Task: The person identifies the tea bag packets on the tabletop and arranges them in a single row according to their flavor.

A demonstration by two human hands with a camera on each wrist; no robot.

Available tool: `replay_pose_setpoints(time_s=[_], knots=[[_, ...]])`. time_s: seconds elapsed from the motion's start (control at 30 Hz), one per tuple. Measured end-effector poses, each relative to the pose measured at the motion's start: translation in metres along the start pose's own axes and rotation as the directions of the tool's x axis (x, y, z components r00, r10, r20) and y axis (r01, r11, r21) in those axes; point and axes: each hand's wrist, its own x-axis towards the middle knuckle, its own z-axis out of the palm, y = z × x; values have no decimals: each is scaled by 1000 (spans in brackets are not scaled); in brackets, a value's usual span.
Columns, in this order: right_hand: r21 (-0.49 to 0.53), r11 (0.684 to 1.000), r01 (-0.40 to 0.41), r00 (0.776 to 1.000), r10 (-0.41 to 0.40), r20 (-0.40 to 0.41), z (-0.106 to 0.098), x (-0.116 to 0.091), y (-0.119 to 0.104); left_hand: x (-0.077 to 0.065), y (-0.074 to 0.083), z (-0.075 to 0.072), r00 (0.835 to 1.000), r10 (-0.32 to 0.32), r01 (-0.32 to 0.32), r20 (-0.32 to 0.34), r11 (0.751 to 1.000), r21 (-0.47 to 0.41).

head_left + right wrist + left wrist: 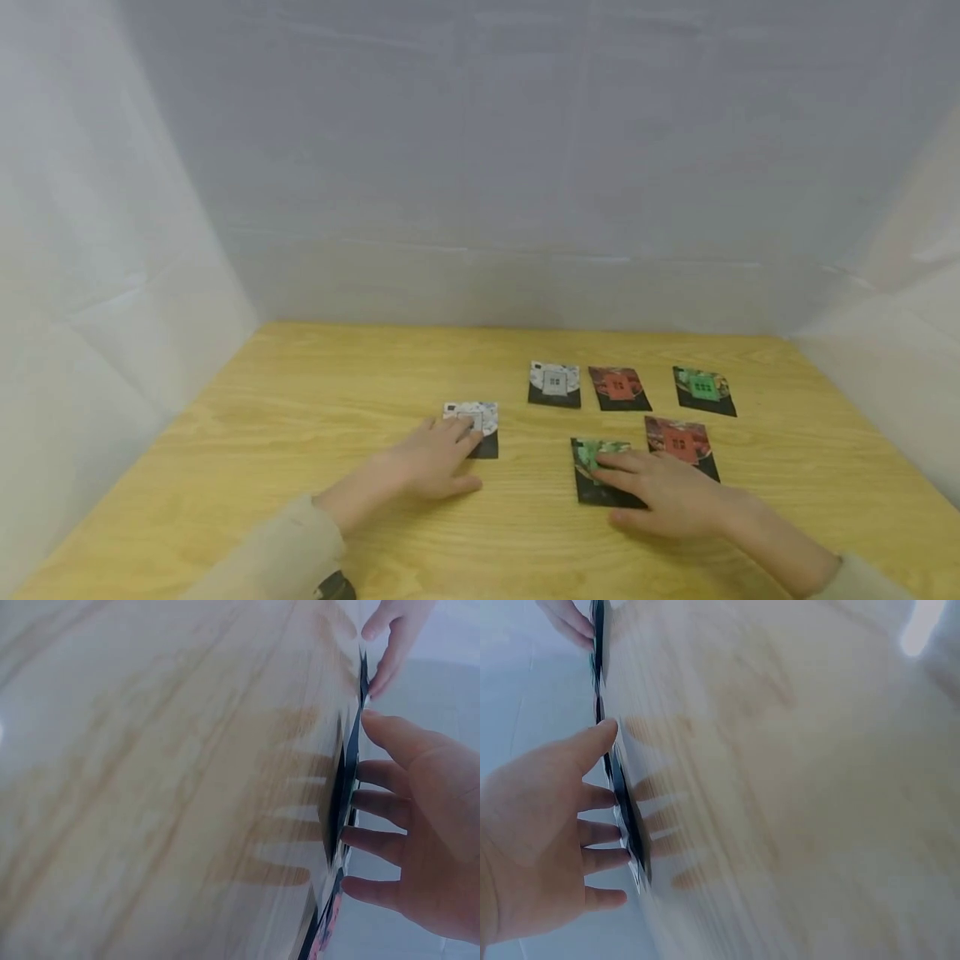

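Note:
In the head view, my left hand (431, 462) lies with straight fingers over a flat packet (487, 447), white above and black below. The left wrist view shows these fingers spread along the dark packet edge (632, 825), thumb apart. To the right, my right hand (671, 496) reaches over a green and black packet (600, 493), its extended fingertips covering part of the green print. From the right wrist, the fingers (379, 844) are seen straight and spaced at that packet's slightly raised edge (341, 799). Neither hand curls round anything.
A red and black packet (678, 442) lies just beyond the right hand, partly hidden by it. Farther back are a white packet (555, 383), a red one (618, 386) and a green one (703, 387). White sheeting (480, 167) encloses the wooden table (337, 375).

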Motion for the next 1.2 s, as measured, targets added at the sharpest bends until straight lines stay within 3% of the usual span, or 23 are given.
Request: replay_pose_setpoints(time_s=[0.6, 0.83, 1.2], knots=[[14, 1000, -1, 1000, 0, 24, -4, 0, -1, -49, -46, 8, 997, -62, 61, -42, 997, -46], [11, 1000, -4, 1000, 4, 25, -3, -1, -2, -68, -62, 12, 994, -106, 104, -28, 992, -77], [37, 999, -27, 999, 25, 37, -4, 0, -3, -94, -87, 16, 988, -134, 127, -71, 987, -96]])
